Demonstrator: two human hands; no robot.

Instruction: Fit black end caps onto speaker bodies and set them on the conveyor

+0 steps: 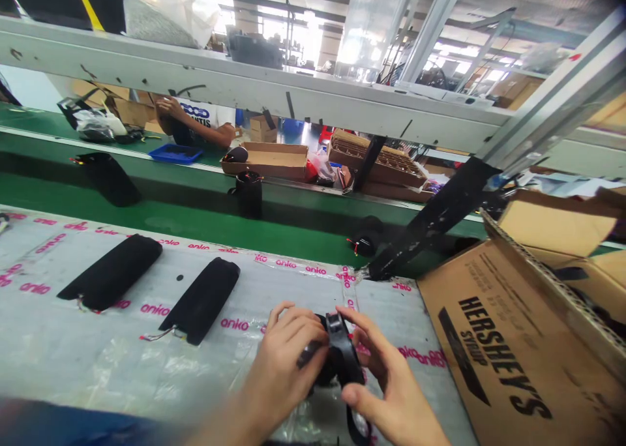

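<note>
Both hands work low in the view at the near edge of the bench. My left hand (285,368) and my right hand (384,374) grip a black round plastic part (341,348) from either side. A black strap (358,425) hangs from it toward me, partly hidden by my right hand. Up the bench to the left lie two long black padded pieces (111,272) (200,300), each with thin wires at its near end. They are apart from my hands. Under everything is clear plastic sheeting (147,361) printed with pink "anko" lettering.
An open Hershey's syrup cardboard box (493,348) stands at the right. Beyond the bench runs a green conveyor (180,221) carrying black items. Across it, a co-worker's arm (210,130) rests near a blue tray (176,153) and cardboard trays. A grey metal beam (235,84) crosses above.
</note>
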